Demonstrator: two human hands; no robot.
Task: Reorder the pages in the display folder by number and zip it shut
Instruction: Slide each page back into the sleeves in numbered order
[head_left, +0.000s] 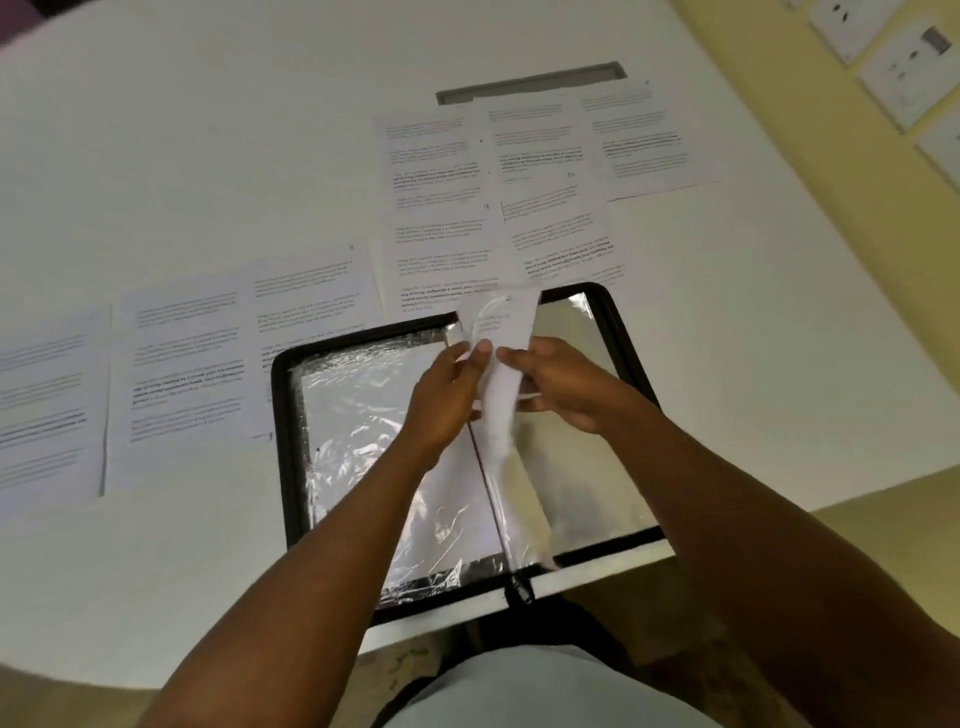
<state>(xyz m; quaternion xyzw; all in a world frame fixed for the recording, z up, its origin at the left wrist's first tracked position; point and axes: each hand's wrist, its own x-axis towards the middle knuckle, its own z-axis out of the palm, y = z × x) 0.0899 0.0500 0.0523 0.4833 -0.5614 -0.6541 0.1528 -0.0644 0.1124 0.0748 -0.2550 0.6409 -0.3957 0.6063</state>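
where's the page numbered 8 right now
In the head view, the page numbered 8 lies flat on the white table, left of centre, just beyond the far left corner of the open display folder, overlapped by neighbouring pages.

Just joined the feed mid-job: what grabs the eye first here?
Both hands meet at the centre over the open display folder: the left hand and right hand hold a page upright above its spine, in or beside a clear sleeve. The folder lies unzipped at the near edge of the white table, its shiny sleeves catching the light. Behind it, loose printed pages lie spread in rows.
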